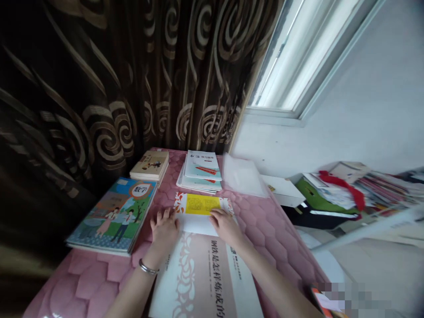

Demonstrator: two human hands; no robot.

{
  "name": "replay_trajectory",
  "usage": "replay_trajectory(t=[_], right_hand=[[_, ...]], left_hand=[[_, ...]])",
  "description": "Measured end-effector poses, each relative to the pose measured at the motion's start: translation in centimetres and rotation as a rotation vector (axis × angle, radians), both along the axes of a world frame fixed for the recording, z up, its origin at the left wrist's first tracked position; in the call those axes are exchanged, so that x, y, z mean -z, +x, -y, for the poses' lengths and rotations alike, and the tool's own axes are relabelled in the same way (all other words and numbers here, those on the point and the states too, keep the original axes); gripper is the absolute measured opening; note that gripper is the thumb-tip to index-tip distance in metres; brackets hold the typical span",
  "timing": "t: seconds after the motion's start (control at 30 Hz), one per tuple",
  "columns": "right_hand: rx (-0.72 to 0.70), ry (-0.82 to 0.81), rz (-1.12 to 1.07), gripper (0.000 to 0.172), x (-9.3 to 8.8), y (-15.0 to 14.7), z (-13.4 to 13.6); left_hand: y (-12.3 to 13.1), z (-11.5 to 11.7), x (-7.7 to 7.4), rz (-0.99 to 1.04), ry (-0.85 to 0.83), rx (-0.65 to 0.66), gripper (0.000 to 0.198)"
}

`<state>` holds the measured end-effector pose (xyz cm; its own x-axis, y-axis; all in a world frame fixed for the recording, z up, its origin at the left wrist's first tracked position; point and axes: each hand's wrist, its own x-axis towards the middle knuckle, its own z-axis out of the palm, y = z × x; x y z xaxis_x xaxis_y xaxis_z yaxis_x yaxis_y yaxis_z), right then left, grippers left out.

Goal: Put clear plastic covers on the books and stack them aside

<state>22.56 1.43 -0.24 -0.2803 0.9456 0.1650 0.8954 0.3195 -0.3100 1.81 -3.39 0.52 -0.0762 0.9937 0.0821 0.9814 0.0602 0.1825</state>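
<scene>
A large printed book cover (202, 269) with a grey-pink band, pale leaf pattern and Chinese title lies in front of me. At its far end is a white flap (195, 225) with a yellow text panel and red-orange patterned corners. My left hand (164, 227), with a silver bracelet at the wrist, rests at the flap's left edge, its fingers spread. My right hand (227, 226) lies on the flap's right side, fingertips against the yellow panel and slightly bent. Neither hand visibly grips anything; the undersides of both are hidden.
Blue mathematics textbooks (114, 216) and smaller tan books (150, 164) lie left on the pink quilted surface (89, 282). White booklets (202, 170) and a translucent sheet (245, 174) lie beyond. Piled papers (334, 190) stand right, below a window. A patterned curtain (159, 75) hangs behind.
</scene>
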Motion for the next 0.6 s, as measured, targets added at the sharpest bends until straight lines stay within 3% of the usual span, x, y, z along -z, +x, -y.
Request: replay_trajectory(t=[0.13, 0.23, 0.3, 0.43, 0.5, 0.6], right_hand=[[0.045, 0.119, -0.115, 0.034, 1.7, 6.5, 4.1], [0.078, 0.093, -0.124, 0.037, 2.2, 7.6, 5.0], [0.110, 0.061, -0.092, 0.035, 2.0, 7.1, 5.0], [0.137, 0.013, -0.115, 0.032, 1.4, 6.7, 4.5], [0.126, -0.026, -0.204, 0.032, 1.3, 7.5, 4.0], [0.185, -0.084, -0.318, 0.024, 1.2, 9.4, 2.8]], left_hand=[[0.0, -0.1, 0.0, -0.068, 0.002, 0.008, 0.047], [1.8, 0.1, -0.8, -0.160, -0.005, 0.004, 0.050], [4.4, 0.2, -1.7, -0.196, -0.026, 0.074, 0.053], [11.5, 0.0, -2.7, -0.031, -0.122, 0.455, 0.056], [14.3, -0.4, -2.4, 0.013, -0.147, 0.516, 0.053], [16.4, -1.1, -1.3, 0.104, -0.186, 0.475, 0.056]])
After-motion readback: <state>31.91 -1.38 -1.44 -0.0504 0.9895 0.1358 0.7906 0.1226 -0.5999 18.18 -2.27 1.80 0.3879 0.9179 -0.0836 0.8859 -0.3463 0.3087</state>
